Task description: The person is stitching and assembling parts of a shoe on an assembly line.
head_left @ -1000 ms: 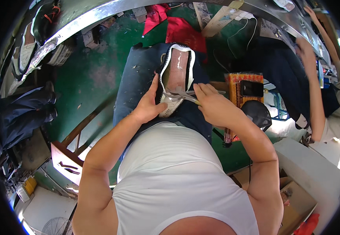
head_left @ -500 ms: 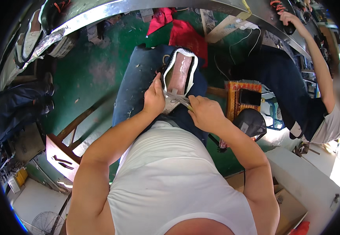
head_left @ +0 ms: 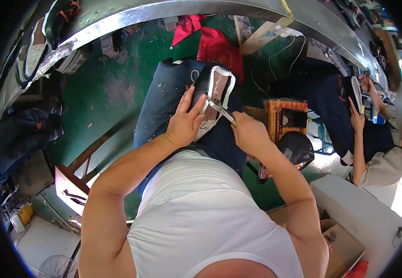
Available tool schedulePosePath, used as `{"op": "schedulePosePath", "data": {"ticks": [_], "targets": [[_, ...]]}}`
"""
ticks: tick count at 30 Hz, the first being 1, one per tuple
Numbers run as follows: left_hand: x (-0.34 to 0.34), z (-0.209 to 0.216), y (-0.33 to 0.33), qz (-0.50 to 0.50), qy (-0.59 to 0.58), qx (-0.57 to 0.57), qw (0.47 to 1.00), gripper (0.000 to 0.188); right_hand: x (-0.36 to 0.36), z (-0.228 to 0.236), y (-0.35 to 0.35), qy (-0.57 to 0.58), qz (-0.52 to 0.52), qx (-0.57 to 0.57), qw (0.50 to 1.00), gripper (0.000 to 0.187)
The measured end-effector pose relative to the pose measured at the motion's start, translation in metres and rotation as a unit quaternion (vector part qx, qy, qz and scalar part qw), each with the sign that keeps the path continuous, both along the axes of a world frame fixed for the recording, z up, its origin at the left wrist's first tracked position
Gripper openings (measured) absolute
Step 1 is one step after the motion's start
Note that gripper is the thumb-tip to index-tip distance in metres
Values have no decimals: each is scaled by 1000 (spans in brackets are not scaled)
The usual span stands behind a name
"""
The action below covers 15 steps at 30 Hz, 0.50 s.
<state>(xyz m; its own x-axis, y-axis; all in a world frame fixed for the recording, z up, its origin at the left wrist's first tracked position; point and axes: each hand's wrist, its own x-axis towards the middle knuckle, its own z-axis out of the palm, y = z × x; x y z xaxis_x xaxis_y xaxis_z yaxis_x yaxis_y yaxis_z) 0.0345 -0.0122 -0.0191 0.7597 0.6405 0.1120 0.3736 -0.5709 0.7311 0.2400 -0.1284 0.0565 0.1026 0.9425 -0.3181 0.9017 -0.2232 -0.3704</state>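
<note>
An unfinished dark shoe (head_left: 218, 88) lies sole up across my lap, toe end away from me. Its underside is brown, with a white strip round the edge and a pale heel part close to my waist. My left hand (head_left: 182, 121) holds the shoe's left side, thumb and fingers stretched along it. My right hand (head_left: 252, 132) is closed round the handles of metal pincers (head_left: 221, 110). Their jaws reach over the middle of the sole, close to my left thumb; whether they grip the edge is hard to make out.
A metal workbench (head_left: 164, 12) curves across the far side, with shoes (head_left: 34, 46) at its left. To the right, a co-worker's hands (head_left: 357, 118) hold another shoe. A stool with a patterned seat (head_left: 274, 118) carries a dark phone-like slab and a black cap (head_left: 296, 147). Red cloth (head_left: 219, 48) lies ahead.
The pincers have moved from the heel end towards the sole's middle. My left fingers have spread along the shoe's side. The co-worker's hand has left the bench and now holds a shoe.
</note>
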Motion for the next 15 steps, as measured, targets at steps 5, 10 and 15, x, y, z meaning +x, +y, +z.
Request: {"op": "schedulePosePath", "data": {"ticks": [5,10,15], "targets": [[2,12,9,-30,68,36,997,57,37,18,26,150,-40,-153,976,21],[12,32,16,-37,152,-11,988,63,28,20,41,227,-81,59,969,29],[16,55,18,-86,267,13,960,66,26,-10,59,85,-21,-33,996,39]]}}
